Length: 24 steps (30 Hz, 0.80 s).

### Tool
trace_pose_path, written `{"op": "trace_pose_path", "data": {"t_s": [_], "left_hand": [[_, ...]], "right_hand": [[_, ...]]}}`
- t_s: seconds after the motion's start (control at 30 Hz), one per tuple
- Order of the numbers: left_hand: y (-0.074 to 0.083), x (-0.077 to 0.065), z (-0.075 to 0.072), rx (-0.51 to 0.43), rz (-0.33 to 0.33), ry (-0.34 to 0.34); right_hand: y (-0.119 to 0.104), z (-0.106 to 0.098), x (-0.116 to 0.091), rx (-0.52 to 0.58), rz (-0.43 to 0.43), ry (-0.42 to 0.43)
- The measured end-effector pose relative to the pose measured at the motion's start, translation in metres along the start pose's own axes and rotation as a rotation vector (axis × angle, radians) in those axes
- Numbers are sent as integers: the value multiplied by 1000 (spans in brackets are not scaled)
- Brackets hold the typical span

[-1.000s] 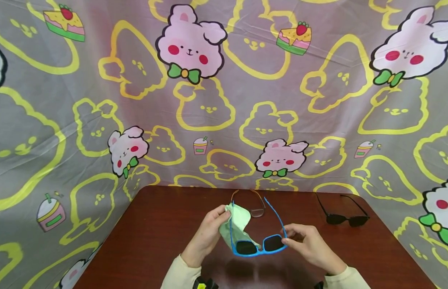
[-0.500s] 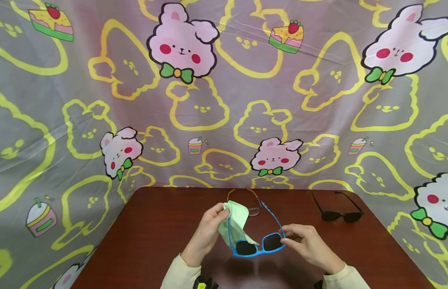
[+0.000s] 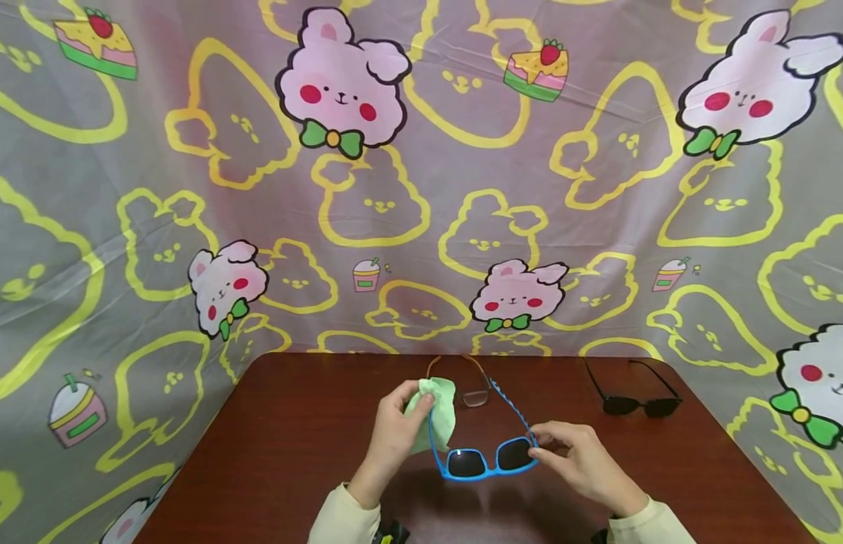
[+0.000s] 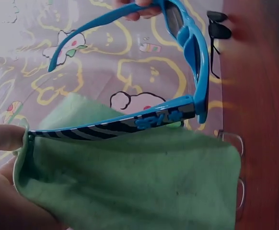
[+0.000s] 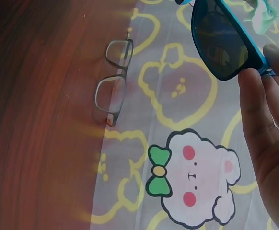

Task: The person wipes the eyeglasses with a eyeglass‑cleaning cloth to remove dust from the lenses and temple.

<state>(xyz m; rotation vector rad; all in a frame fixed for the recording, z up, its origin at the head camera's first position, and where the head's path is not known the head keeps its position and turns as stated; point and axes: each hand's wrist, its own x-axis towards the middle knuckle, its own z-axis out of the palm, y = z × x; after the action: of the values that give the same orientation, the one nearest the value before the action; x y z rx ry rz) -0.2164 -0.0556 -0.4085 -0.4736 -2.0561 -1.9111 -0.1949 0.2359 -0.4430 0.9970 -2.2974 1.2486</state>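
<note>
Blue-framed sunglasses (image 3: 466,463) with dark lenses are held up above the table, arms unfolded and pointing away. My left hand (image 3: 393,434) pinches a pale green cleaning cloth (image 3: 443,414) folded over the tip of one arm of the glasses. In the left wrist view, that striped temple arm (image 4: 106,129) runs in front of the hanging cloth, its far tip tucked into the fold between thumb and fingers. Thumb and fingers of my right hand (image 3: 581,457) grip the opposite front corner of the frame, near the hinge; the right wrist view shows them beside a lens (image 5: 221,40).
Clear-lens eyeglasses (image 3: 474,398) with brownish arms lie behind the cloth, towards the table's back edge. Black sunglasses (image 3: 641,406) lie open at the back right of the brown table (image 3: 292,438). A patterned cloth backdrop (image 3: 408,257) encloses the table's back and sides.
The left hand and cloth have drawn back from the near lens along the temple arm towards its tip, uncovering the lens. The right hand keeps its grip on the frame.
</note>
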Motion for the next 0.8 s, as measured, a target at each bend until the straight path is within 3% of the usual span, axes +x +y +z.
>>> {"op": "trace_pose_path", "data": {"t_s": [0.33, 0.57, 0.8], "left_hand": [[-2, 2, -4, 228, 76, 122], [-2, 2, -7, 235, 154, 276], [-4, 0, -12, 244, 301, 296]], "right_hand": [[1, 2, 5, -12, 2, 4], [2, 4, 8, -75, 78, 27], [-1, 7, 12, -145, 176, 155]]}}
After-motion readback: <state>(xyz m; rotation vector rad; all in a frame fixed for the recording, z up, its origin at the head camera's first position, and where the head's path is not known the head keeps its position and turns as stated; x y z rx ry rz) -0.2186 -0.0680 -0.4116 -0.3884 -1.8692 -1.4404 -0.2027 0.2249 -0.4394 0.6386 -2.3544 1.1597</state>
